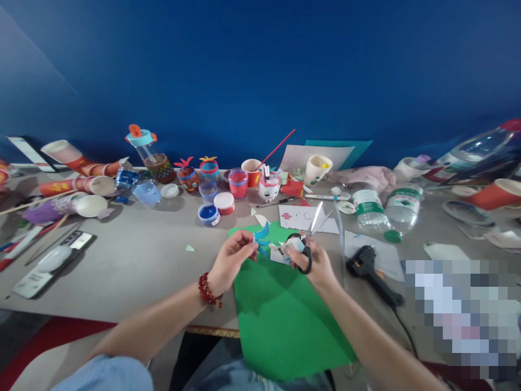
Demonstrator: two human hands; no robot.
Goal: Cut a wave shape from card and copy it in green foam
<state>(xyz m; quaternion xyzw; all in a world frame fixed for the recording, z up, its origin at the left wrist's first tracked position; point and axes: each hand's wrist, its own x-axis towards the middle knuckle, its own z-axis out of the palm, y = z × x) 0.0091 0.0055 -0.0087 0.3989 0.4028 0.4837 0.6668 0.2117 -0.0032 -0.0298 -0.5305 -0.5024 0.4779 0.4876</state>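
Note:
My left hand (235,258), with a red bead bracelet (208,289) at its wrist, pinches a small blue paper cutout (262,234) with several curved points. In my right hand (319,263) is a pair of scissors (312,231) with black handles, blades up and slightly apart. A printed white piece of paper or card (284,251) is beside the right fingers; whether they hold it too I cannot tell. Both hands are over a green sheet (285,315) that hangs past the table's front edge.
A black glue gun (368,271) with a cord lies to the right. Two cut bottle pieces (369,209) stand behind it. Paint jars (209,214), decorated cups (269,187) and a drink bottle (150,152) line the back by the blue wall. A phone (52,263) lies left.

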